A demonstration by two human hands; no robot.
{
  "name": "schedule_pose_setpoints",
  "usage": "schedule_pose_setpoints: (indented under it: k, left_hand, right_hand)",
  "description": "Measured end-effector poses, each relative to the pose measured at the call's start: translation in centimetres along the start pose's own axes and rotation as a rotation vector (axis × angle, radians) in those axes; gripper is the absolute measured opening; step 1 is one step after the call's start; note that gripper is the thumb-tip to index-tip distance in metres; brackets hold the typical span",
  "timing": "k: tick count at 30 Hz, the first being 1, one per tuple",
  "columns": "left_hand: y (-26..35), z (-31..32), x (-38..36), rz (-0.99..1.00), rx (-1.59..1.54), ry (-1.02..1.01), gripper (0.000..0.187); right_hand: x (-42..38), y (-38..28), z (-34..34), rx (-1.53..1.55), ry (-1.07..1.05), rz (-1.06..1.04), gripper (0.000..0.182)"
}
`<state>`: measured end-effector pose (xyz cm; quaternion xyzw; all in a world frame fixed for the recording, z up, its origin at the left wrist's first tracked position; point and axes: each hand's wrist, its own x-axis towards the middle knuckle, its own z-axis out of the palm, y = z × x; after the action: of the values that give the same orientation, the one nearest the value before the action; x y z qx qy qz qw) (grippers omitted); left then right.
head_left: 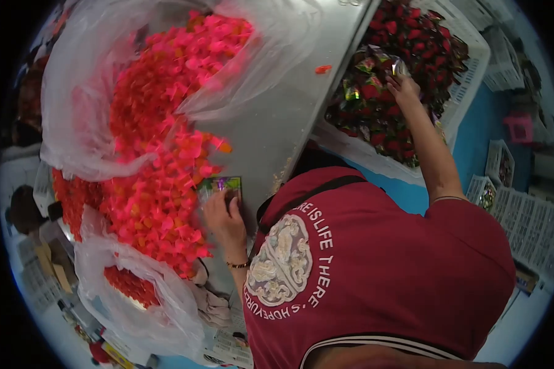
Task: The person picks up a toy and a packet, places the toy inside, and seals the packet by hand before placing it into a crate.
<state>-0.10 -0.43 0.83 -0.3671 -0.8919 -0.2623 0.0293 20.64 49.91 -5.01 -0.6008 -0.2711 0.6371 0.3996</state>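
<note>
Right hand [405, 89] pinches a packet [397, 66] over the crate [479, 58]; left hand [224, 220], half-spread, nears table's [271, 117] right edge; loose pieces [166, 190] lie unpacked.

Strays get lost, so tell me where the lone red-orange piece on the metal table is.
In the head view, the lone red-orange piece lies near the right edge of the metal table, between the translucent plastic bag and the white crate.

Hands: two, the left hand [224, 220] left of centre, the right hand [405, 91] upper right. Clear bags [74, 132]: two, upper and lower left. Bracelet [237, 265]: one, lower centre. Pink-red pieces [160, 203], left: too many to count.
</note>
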Motion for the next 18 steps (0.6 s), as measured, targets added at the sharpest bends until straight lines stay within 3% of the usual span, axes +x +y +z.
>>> schedule_pose_setpoints:
  k: [7, 8, 10, 11, 12, 16, 18]
  left_hand:
    - [0.5, -0.3, 0.4, -0.121, 0.019, -0.014, 0.029]
    - [0.4, -0.2, 0.4, -0.12, 0.01, -0.03, 0.03]
    - [0.5, -0.1, 0.7, -0.15, 0.029, -0.029, 0.03]
    - [0.7, -0.1, 0.8, -0.165, 0.035, -0.04, 0.031]
    - [0.7, -0.1, 0.9, -0.18, 0.039, -0.043, 0.031]
    - [0.7, 0.3, 1.4, -0.187, 0.074, -0.038, 0.031]
    - [0.7, 0.4, 1.2, -0.206, 0.079, -0.024, 0.03]
  right_hand:
    - [1.4, 0.5, 0.4, -0.077, -0.303, 0.275, 0.024]
    - [-1.5, -0.9, 1.6, -0.57, -0.411, 0.111, 0.02]
    - [-8.1, -2.3, 4.4, -1.061, -0.52, -0.079, 0.018]
    - [-12.7, -1.7, 6.3, -1.166, -0.625, -0.459, 0.015]
    - [-16.3, -0.5, 8.0, -1.243, -0.72, -0.845, 0.013]
    - [-23.0, 5.5, 14.4, -1.04, -1.319, -1.049, 0.011]
    - [-25.3, 9.1, 18.0, -0.954, -1.43, -1.145, 0.016]
